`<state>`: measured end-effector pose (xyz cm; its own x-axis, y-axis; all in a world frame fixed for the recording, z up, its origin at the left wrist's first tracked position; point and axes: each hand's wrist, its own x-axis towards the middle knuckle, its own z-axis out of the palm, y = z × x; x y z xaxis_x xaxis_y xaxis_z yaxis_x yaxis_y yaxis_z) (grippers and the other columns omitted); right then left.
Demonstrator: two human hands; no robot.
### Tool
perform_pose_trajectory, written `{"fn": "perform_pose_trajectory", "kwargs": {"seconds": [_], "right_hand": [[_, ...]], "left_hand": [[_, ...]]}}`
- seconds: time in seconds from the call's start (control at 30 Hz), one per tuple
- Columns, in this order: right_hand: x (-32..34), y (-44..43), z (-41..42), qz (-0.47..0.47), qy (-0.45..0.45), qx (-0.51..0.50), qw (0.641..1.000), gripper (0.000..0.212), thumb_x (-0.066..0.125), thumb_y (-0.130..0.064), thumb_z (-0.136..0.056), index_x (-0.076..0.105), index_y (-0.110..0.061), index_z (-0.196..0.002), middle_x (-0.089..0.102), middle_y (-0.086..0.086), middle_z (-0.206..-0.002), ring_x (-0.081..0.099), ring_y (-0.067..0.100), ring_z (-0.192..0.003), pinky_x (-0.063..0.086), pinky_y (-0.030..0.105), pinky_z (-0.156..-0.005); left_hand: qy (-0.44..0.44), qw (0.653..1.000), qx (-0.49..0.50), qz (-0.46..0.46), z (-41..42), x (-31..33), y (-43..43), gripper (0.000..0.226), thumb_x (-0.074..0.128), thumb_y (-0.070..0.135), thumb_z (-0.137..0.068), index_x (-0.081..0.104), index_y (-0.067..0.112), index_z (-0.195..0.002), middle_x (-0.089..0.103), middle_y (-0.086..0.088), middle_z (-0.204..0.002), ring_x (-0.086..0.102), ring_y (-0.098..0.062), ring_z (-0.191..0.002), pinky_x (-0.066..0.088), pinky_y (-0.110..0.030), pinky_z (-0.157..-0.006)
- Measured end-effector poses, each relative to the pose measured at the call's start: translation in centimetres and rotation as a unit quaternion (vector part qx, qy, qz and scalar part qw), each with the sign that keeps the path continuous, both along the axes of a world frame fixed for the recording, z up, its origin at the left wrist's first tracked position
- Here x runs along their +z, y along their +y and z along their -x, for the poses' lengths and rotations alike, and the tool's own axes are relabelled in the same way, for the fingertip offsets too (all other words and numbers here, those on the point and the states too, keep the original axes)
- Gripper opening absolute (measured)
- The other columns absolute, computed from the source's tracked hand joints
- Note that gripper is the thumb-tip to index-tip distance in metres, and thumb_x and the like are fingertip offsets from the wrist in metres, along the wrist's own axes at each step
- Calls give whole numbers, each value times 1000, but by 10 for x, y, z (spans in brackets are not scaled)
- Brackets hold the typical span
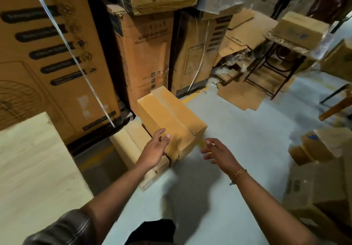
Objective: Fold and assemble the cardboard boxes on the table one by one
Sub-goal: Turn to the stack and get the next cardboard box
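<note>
An assembled brown cardboard box (167,119) lies tilted on top of other folded boxes (131,143) on the floor, against a wall of big cartons. My left hand (155,147) is at the box's near left corner with relaxed fingers, just touching or nearly touching its edge. Just off the box's near right corner hovers my right hand (216,152), fingers spread and holding nothing. The frame is motion-blurred.
A light wooden table top (28,168) fills the lower left. Tall printed cartons (47,54) stand behind the box. Flattened cardboard (242,96) and a black metal stool (272,69) lie at the back right; more boxes (316,149) sit at the right. Pale floor (238,140) lies between.
</note>
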<state>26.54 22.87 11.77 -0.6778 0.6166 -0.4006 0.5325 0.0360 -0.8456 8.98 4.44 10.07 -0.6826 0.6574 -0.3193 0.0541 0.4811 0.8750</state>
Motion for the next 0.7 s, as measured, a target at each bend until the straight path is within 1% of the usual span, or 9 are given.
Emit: {"fn": "perform_pose_trajectory", "kwargs": {"seconds": [0.07,0.13,0.27,0.4,0.47,0.53,0.6,0.63,0.7], "right_hand": [[-13,37,23,3,-10,21,1000,25,48,-46,-103,59,-27,-115,75,2,-100,71,17,-83,48,33,-74],[-30,73,47,10,-23,39,999,26,48,-45,-103,59,-26,-116,74,4,-102,71,17,-82,48,30,-72],[-66,141,95,20,-50,83,995,15,49,-34,-105,60,-24,-105,70,7,-97,63,10,-73,45,12,-58],[-114,203,143,34,-91,115,989,8,55,-33,-102,60,-27,-102,70,4,-98,67,-2,-70,44,10,-55],[-142,233,168,40,-115,129,984,12,55,-40,-101,61,-29,-102,71,2,-103,67,3,-78,46,15,-63],[-173,261,193,40,-137,154,978,32,54,-59,-90,61,-32,-105,70,3,-111,66,15,-93,50,30,-78],[-208,290,217,28,-167,184,968,50,49,-69,-80,61,-33,-112,68,4,-116,64,24,-107,48,43,-94],[-225,302,228,20,-180,195,964,52,50,-67,-82,62,-30,-115,68,5,-118,62,26,-111,46,45,-98],[-257,324,250,6,-199,215,956,44,51,-54,-95,63,-21,-121,66,8,-123,60,29,-116,45,45,-103]], "left_hand": [[-16,999,29,-2,17,-17,28,53,35,64,-102,36,38,-148,65,9,-107,66,-13,-83,46,-32,-73],[-37,998,56,-1,37,-40,59,55,35,64,-101,36,37,-149,65,9,-109,65,-13,-87,47,-34,-76],[-71,992,95,36,70,-85,118,60,35,68,-99,36,35,-150,63,6,-120,65,-17,-100,48,-41,-93],[-99,984,129,78,96,-129,168,65,36,72,-97,36,34,-150,58,-1,-137,62,-27,-115,44,-45,-105],[-111,977,159,89,105,-151,189,63,38,68,-99,37,32,-150,56,-3,-142,60,-26,-119,43,-40,-103],[-119,970,187,99,111,-174,207,61,39,63,-102,38,28,-152,53,-3,-146,57,-25,-124,39,-34,-99],[-128,963,214,108,117,-199,223,61,40,61,-103,39,26,-152,52,-4,-147,54,-23,-127,37,-33,-100],[-131,959,226,111,119,-211,230,61,40,61,-102,40,25,-152,52,-4,-147,54,-23,-127,38,-34,-102],[-140,948,258,120,123,-237,243,61,42,60,-102,43,23,-150,52,-5,-145,54,-22,-125,39,-36,-105]]}}
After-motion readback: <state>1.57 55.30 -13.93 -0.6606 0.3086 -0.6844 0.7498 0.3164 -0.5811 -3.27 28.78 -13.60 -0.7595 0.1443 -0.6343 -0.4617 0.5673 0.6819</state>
